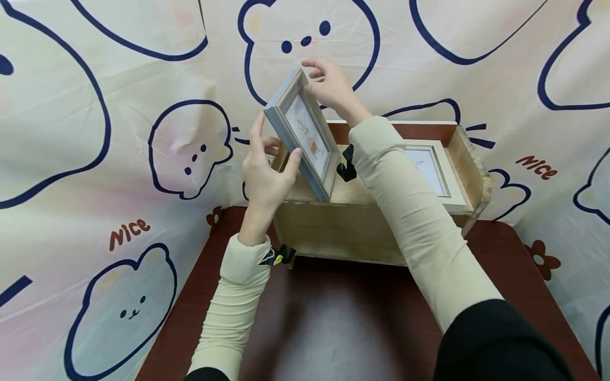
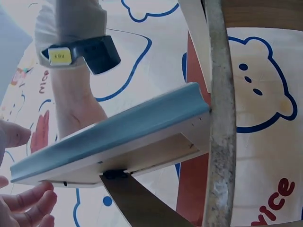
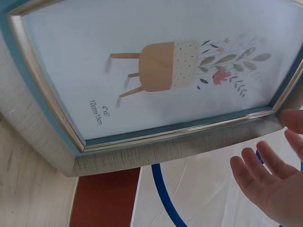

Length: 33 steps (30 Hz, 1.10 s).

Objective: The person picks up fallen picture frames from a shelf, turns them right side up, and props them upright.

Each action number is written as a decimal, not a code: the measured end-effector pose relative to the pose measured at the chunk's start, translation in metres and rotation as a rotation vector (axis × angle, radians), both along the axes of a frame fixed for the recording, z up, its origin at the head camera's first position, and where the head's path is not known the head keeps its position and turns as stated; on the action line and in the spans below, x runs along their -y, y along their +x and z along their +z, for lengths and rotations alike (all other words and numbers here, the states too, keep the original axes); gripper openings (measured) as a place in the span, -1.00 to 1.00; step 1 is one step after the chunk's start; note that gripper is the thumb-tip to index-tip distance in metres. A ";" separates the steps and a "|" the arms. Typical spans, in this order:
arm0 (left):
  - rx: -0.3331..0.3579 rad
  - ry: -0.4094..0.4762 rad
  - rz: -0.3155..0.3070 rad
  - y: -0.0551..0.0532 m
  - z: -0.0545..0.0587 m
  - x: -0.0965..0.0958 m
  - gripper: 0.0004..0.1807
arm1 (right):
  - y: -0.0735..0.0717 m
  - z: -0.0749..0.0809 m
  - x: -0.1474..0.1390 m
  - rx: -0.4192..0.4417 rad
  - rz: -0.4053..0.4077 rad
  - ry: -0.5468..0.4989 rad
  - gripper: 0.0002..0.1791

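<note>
A photo frame [image 1: 308, 135] with a blue-grey outer edge and a potted-plant print stands tilted on a wooden shelf [image 1: 340, 230]. Its brown support leg [image 2: 142, 201] sticks out from the back in the left wrist view. My left hand [image 1: 268, 177] is at the frame's left side, fingers behind and thumb in front; the fingertips [image 2: 35, 196] are at its lower edge in that wrist view. My right hand [image 1: 333, 90] hovers by the upper corner with relaxed fingers. In the right wrist view its thumb is close to the corner; contact is unclear.
A second, cream-coloured frame [image 1: 455, 182] lies or leans at the shelf's right end, partly behind my right sleeve. The shelf has a raised end board [image 1: 469, 164] and stands on a dark red-brown table [image 1: 343, 323]. A cloth [image 1: 190, 148] with cartoon bears hangs behind.
</note>
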<state>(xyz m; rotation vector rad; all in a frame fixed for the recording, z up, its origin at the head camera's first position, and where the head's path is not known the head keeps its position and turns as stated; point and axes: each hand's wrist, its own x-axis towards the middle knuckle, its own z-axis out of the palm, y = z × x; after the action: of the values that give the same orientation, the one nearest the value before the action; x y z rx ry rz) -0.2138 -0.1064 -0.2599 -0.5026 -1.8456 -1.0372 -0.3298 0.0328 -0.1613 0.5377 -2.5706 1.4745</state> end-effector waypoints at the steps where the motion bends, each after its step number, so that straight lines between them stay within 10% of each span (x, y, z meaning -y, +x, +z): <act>1: 0.008 -0.007 0.012 0.000 0.001 -0.001 -0.23 | -0.001 0.000 0.000 0.004 0.014 0.001 -0.42; 33: 0.115 0.017 0.012 -0.009 0.012 -0.006 -0.19 | -0.009 -0.008 -0.015 -0.128 0.008 0.177 -0.44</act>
<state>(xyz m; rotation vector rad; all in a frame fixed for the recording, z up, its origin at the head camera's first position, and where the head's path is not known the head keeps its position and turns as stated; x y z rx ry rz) -0.2228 -0.1004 -0.2480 -0.4286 -1.9369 -1.0925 -0.3389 0.0481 -0.1692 0.6419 -2.6137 1.1800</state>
